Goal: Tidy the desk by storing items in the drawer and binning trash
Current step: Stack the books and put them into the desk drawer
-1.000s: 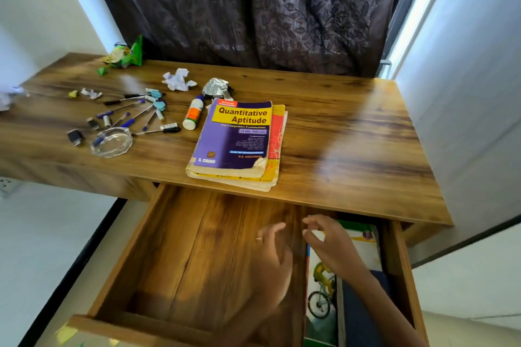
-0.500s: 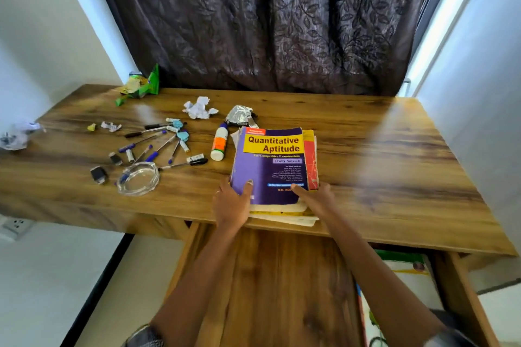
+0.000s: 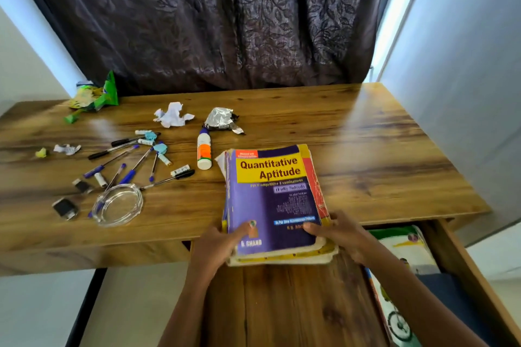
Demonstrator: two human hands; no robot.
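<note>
While both hands grip the near end of a stack of worn books (image 3: 275, 200), the stack juts out over the front edge of the brown wooden table (image 3: 380, 155). The left hand (image 3: 215, 245) holds the near left corner, with its thumb lying on the purple and yellow cover that reads "Quantitative Aptitude". The right hand (image 3: 342, 234) holds the near right corner, with its thumb on the cover and its fingers curled round the edge of the stack. I cannot tell if the far end of the stack touches the table top or is raised a little.

Below the hands, the open wooden drawer (image 3: 282, 304) shows its bare bottom, and to the right of the right forearm a colourful picture book (image 3: 406, 248) lies flat in the drawer.

To the left of the left hand, a clear round glass dish (image 3: 118, 204) stands on the table, and several blue and black pens (image 3: 127, 155) are scattered just beyond it, some touching it. A white glue bottle with an orange label (image 3: 204, 151) lies beyond the left hand, just beside the far left corner of the stack. Further away lie a crumpled white paper (image 3: 172, 115), a crumpled silver foil wrapper (image 3: 222, 120) and a green snack packet (image 3: 95, 94). A dark patterned curtain (image 3: 225, 17) hangs behind the table.
</note>
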